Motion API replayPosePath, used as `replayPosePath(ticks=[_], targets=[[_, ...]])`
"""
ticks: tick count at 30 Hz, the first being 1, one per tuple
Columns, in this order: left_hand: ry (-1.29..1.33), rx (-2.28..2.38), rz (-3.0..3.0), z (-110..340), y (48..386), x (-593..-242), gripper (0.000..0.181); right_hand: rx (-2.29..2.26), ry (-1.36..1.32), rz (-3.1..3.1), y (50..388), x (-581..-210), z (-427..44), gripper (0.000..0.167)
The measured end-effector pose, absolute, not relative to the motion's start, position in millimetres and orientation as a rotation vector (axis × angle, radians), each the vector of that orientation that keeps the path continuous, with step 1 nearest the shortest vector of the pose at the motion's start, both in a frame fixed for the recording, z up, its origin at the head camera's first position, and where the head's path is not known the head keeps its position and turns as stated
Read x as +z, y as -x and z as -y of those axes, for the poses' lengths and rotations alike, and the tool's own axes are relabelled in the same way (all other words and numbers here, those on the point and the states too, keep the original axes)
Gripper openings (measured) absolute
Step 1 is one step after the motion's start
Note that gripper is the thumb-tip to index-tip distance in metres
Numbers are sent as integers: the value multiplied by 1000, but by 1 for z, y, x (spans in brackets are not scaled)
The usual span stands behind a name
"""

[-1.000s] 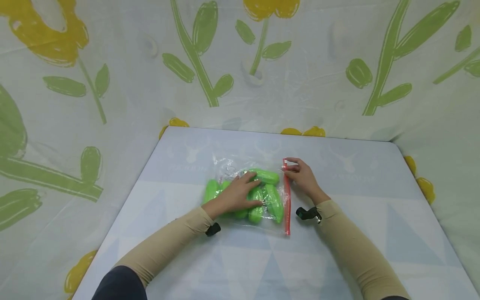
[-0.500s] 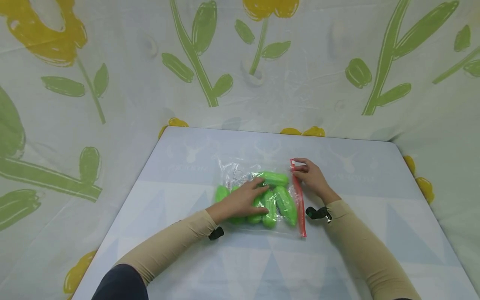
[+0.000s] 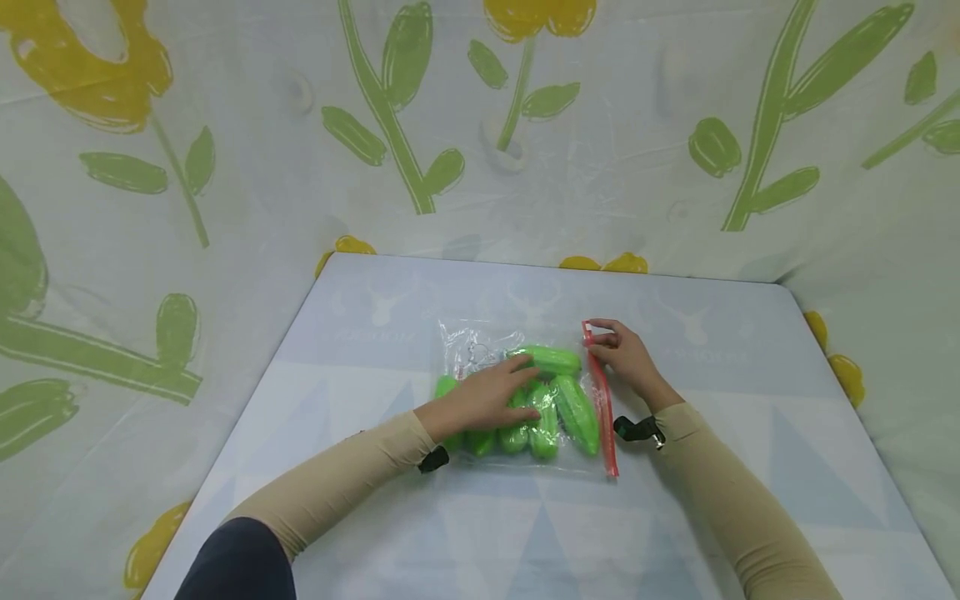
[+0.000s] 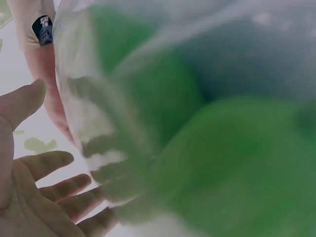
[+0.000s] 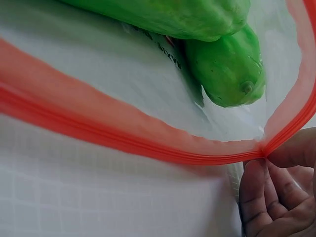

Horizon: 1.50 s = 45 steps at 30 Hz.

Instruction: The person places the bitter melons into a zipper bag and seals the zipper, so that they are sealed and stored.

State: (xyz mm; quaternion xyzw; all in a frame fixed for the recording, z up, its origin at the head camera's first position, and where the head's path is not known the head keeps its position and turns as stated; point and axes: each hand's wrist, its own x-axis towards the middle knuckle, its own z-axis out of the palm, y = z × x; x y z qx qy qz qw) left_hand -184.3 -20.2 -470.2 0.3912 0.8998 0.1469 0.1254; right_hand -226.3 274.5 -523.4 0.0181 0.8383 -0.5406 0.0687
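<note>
A clear zip bag [image 3: 480, 333] with a red zip strip [image 3: 604, 408] lies on the table. Several green, cucumber-like vegetables [image 3: 576, 414] are inside it. My left hand [image 3: 487, 393] rests over the bag's middle with its fingers spread, covering part of the contents. In the left wrist view the fingers [image 4: 74, 197] look straight, beside blurred green shapes. My right hand [image 3: 626, 357] pinches the far end of the red strip. Close up in the right wrist view, thumb and fingers [image 5: 254, 185] hold the strip where two stretches of it meet.
The pale table [image 3: 390, 533] has a blue triangle pattern. Its far edge meets a flower-printed cloth [image 3: 615, 192] that hangs behind and at both sides. Black wrist cameras [image 3: 637, 429] sit below the hands.
The bag has slid to the right, mostly in the first half second, and its strip slants more. My right hand has moved right with it; my left hand has shifted slightly right.
</note>
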Motion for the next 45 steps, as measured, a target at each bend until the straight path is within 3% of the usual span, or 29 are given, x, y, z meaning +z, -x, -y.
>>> replayPosePath(ticks=[45], targets=[[-894, 749, -2639, -34, 264, -456, 59, -1652, -71, -2494, 229, -531, -275, 51]])
